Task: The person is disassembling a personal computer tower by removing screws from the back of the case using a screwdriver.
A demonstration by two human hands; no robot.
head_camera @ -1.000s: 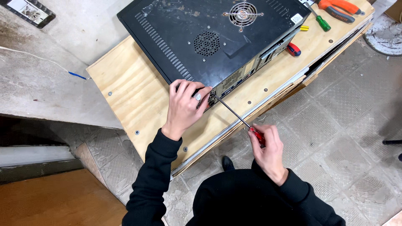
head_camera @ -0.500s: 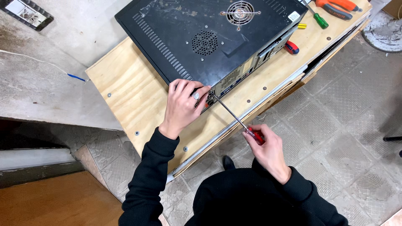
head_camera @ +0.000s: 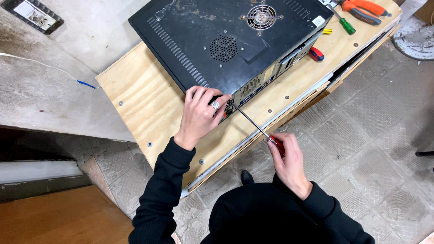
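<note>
The left hand presses, fingers curled, on the near corner of the heavy, rigid computer case lying on the worktop, while the right hand grips the slim screwdriver by its red handle, tip at that corner.

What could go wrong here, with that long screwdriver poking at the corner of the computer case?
The left hand steadies the corner of the black computer case right beside the screwdriver tip; a slip could jab the fingers. The right hand grips the red handle out past the wooden table edge, so the long shaft may wobble off the screw.
</note>
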